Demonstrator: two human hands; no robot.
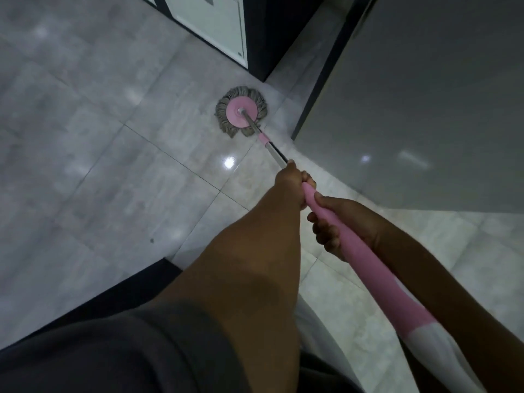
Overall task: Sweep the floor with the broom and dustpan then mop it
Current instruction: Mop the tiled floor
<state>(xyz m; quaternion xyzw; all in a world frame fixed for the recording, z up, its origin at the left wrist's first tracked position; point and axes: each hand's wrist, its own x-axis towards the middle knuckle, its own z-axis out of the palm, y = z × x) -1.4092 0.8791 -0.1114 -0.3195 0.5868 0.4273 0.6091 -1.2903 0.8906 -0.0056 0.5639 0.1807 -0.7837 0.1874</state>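
Observation:
A round mop head [241, 111], pink disc ringed with grey strands, lies flat on the grey tiled floor [93, 154] near the corner of a dark cabinet. Its handle [365, 265], metal near the head and pink toward me, runs down to the lower right. My left hand [292, 180] grips the handle farther down the pole, where the metal meets the pink sleeve. My right hand [337, 222] grips the pink sleeve just behind it, fingers curled round. No broom or dustpan is in view.
A dark cabinet with a white door panel [215, 26] stands at the top centre. A grey wall or door with a dark frame [419, 103] fills the right side. A dark edge [119, 290] runs along the lower left. Ceiling lights reflect off the glossy tiles.

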